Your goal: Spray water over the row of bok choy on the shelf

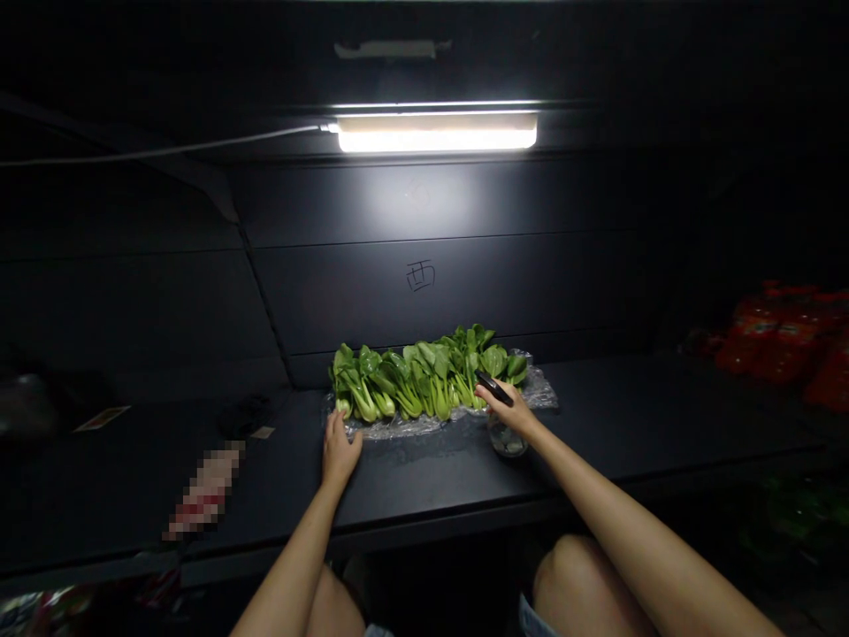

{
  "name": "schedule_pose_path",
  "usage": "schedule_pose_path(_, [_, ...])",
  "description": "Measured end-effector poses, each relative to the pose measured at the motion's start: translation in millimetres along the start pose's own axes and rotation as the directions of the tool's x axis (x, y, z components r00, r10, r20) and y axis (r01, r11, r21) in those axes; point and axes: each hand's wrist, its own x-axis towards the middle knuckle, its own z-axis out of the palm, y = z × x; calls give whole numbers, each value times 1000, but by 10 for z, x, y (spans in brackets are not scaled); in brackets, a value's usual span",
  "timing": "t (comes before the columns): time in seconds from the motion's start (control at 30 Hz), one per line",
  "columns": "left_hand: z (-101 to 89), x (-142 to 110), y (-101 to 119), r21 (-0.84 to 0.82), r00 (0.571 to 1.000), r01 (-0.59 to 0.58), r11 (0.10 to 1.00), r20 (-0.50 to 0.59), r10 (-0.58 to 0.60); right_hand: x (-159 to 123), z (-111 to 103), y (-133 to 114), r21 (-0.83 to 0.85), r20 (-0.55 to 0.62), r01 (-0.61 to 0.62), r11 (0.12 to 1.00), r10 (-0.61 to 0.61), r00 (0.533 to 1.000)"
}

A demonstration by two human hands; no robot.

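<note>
Because the leafy greens point(431, 380) lie loose in one long row on the dark shelf point(411, 478), a careless push at either end could bunch or roll them. Their crinkled plastic sheet point(544, 389) could slip or ruck under a tug, since its edge lies free beneath them; the bottle point(508, 437), close to that edge, could snag it or bruise leaves if swung low. Wetness near the front edge, if that is what the faint marks are, would make sliding likelier.

The row's long axis runs left to right, along the shelf's back wall point(332, 283); each bunch points leaves away from the person, pale stalks forward. The bottle's body looks roughly upright, its black spray head point(494, 387) aimed far and leftward, towards the greens. The right hand point(514, 411) is wrapped round that head; the left hand point(340, 451) is loosely open, thumb apart, fingertips at the leftmost stalks.
</note>
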Motion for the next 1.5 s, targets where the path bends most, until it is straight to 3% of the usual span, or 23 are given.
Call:
schedule_pose_path(0.17, [-69, 13, -145, 24, 1000, -10, 1000, 30, 9, 64, 125, -60, -15, 17, 11, 1000, -11, 1000])
schedule_pose_path(0.5, [-16, -27, -187, -32, 999, -30, 999, 15, 30, 81, 406, -141, 16, 52, 60, 998, -61, 997])
schedule_pose_path(1.1, [-32, 37, -288, -87, 999, -47, 995, -19, 46, 96, 716, -273, -65, 93, 108, 992, -101, 990])
schedule_pose_path(1.5, [-233, 30, -476, 36, 983, -143, 989, 122, 138, 92, 942, -360, -58, 93, 155, 986, -149, 984])
